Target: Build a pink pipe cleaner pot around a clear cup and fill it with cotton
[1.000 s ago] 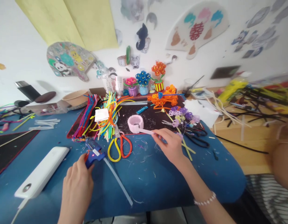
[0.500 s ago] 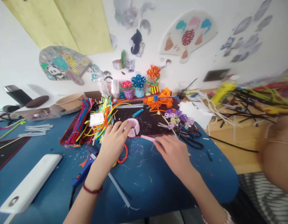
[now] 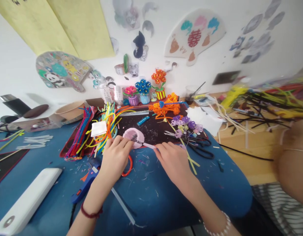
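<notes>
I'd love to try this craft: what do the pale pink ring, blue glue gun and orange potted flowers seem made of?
Pale pink ring: probably fuzzy pipe cleaners, matt, judging by its soft, uneven rim.
Blue glue gun: likely moulded plastic, smooth, given its even colour.
Orange potted flowers: perhaps bent pipe cleaners, from their rounded petals; too small to judge the finish.

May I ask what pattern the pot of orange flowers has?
The pot has yellow and black stripes; see the head view.
</notes>
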The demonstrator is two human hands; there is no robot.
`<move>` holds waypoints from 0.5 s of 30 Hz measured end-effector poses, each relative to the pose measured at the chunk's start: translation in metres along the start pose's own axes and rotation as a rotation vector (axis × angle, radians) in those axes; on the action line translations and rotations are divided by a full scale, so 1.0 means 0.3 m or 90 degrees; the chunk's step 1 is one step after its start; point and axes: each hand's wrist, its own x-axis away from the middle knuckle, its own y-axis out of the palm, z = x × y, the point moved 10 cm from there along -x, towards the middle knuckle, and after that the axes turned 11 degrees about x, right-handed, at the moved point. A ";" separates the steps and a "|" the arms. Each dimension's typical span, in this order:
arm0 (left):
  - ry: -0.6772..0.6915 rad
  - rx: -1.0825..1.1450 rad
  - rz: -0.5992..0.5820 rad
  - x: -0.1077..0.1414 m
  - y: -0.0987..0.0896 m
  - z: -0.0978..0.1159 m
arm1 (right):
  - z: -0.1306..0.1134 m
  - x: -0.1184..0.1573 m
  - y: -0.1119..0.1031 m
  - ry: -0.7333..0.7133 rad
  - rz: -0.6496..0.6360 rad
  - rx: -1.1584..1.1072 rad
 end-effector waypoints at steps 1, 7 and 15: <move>0.001 -0.002 -0.001 -0.002 0.000 0.003 | -0.002 -0.002 0.002 0.001 0.002 -0.005; 0.011 -0.027 -0.002 -0.005 -0.011 0.028 | -0.008 -0.012 0.001 0.008 0.013 -0.062; 0.065 -0.066 0.002 -0.002 -0.024 0.129 | -0.009 -0.015 0.027 0.080 0.024 -0.200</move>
